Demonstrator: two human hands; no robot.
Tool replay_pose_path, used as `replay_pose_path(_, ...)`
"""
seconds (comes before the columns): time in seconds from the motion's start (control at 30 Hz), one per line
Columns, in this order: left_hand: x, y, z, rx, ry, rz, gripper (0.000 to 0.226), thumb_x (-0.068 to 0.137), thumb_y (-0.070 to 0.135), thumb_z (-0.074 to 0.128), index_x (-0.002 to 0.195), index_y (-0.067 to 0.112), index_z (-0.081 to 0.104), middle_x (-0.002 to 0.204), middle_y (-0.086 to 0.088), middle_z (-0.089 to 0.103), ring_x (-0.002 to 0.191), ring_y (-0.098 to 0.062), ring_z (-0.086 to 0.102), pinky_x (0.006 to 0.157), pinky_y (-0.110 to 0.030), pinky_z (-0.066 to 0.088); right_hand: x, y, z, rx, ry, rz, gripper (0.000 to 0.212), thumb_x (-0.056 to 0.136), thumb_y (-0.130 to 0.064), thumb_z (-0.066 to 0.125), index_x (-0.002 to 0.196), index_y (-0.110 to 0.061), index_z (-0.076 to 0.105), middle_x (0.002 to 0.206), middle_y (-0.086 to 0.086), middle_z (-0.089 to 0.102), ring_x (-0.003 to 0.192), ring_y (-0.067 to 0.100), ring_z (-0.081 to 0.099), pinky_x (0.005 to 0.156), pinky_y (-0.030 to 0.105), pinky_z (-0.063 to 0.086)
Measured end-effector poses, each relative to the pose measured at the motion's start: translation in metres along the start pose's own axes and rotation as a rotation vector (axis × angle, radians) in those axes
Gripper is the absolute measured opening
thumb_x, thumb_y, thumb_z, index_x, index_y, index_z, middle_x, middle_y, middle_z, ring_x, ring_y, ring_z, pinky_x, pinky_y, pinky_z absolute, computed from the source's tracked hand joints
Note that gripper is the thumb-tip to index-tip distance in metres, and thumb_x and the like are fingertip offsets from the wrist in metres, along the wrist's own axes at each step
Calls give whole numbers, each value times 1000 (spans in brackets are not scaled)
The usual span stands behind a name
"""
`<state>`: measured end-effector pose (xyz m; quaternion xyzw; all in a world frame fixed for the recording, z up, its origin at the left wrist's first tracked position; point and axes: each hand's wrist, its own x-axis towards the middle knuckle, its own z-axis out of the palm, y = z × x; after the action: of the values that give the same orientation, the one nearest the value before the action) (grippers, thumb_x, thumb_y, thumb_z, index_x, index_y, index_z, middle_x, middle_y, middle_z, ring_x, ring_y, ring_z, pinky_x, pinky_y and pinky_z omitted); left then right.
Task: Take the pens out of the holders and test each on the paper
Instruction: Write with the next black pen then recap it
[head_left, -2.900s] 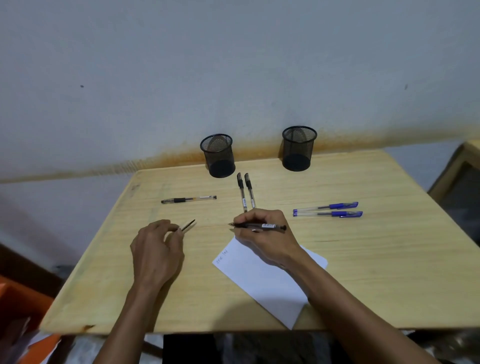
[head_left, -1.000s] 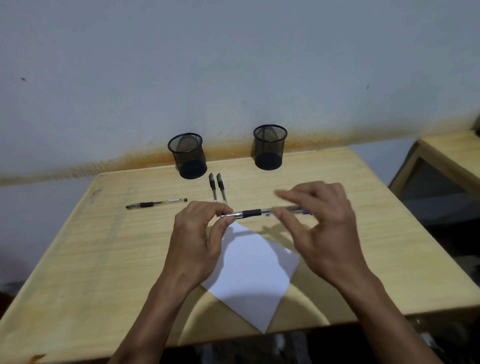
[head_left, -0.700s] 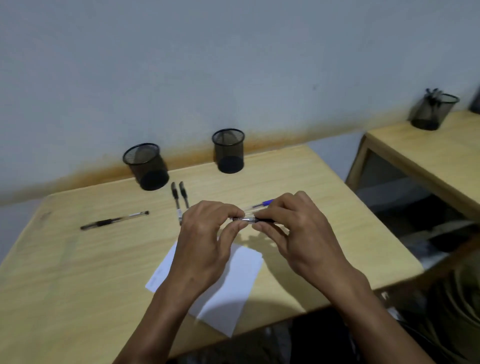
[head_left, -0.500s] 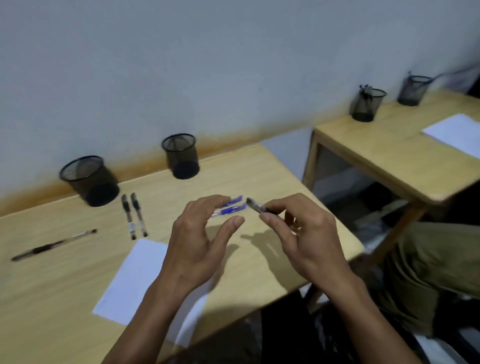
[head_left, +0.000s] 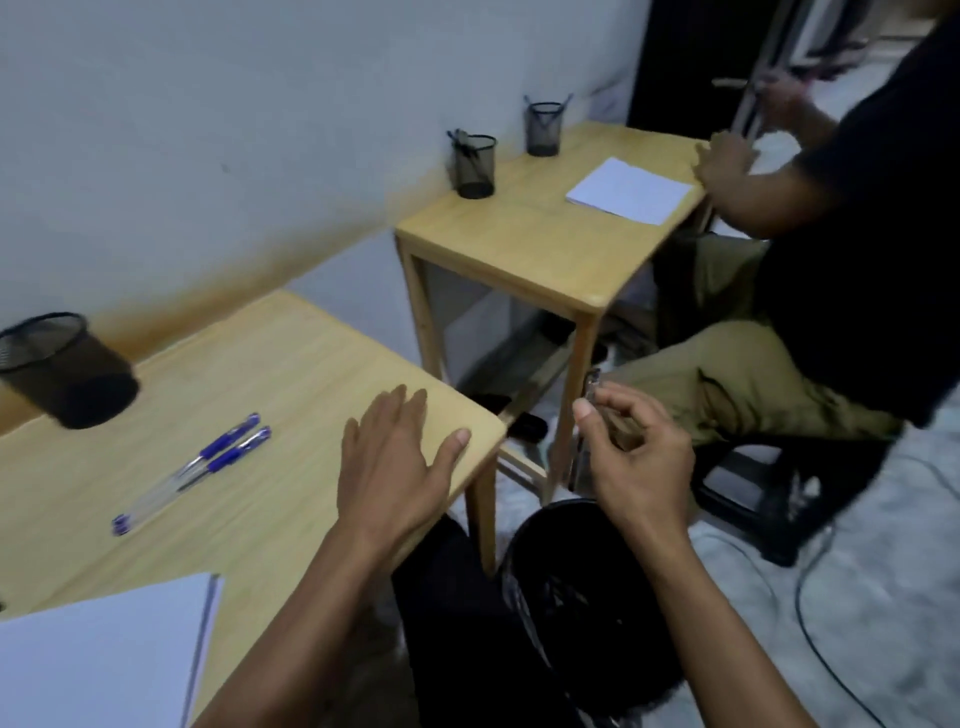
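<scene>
Off the table edge: we are pinching the pen (head_left: 584, 431) in our right hand (head_left: 636, 462) — fingers curled round its barrel.
Left hand (head_left: 395, 467): hovering flat, fingers spread, holding nothing.
Handling: we are judging it light, stiff, slick — best gripped mid-barrel.

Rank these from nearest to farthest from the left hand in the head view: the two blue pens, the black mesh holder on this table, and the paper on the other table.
From the left hand, resting open near the table's right corner:
1. Two blue pens, lying side by side to its left.
2. Black mesh holder, farther left, near the wall.
3. Paper on the other table, up and to the right, across the gap.
</scene>
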<state>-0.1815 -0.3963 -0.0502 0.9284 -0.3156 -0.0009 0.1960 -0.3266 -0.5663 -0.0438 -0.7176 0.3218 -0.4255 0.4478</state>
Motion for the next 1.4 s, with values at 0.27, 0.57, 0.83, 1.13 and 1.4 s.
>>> replay_pose_path(0.27,-1,-1,12,98,-30,13,77,95,71,26,154,22,33,165,-5,21,154,-24,11,122,-52,11,-17,62,-13,-78,50,208,13,86,-22,79,96,-15,77,115,-2,70,111,15,65,101,40,53)
replay_pose_path(0.57,-2,-1,14,126,-12,16,82,92,74,20,152,21,38,163,-6,26,153,-24,16,121,-54,15,-22,71,-17,-43,11,330,54,82,-32,82,131,-21,64,119,-7,67,117,17,64,102,44,53)
replay_pose_path(0.83,-2,1,11,102,-9,9,83,90,75,20,151,22,39,163,-5,27,153,-23,16,121,-53,15,-18,54,-7,63,-76,362,48,85,-25,80,129,-20,64,105,-29,62,100,-12,63,97,22,51)
replay_pose_path(1.13,-3,4,-8,-175,82,-155,60,88,54,63,137,20,57,141,2,59,133,-21,50,106,-42,43,9,10,31,149,-301,235,36,87,-27,78,120,-35,65,113,-18,67,109,-8,61,93,21,51)
replay_pose_path(1.4,-31,-15,-59,-383,302,-276,45,80,51,72,119,28,70,119,17,68,109,4,58,93,-7,40,19,-27,94,287,-636,172,29,87,-21,78,113,-29,68,114,-4,73,108,6,67,88,22,56)
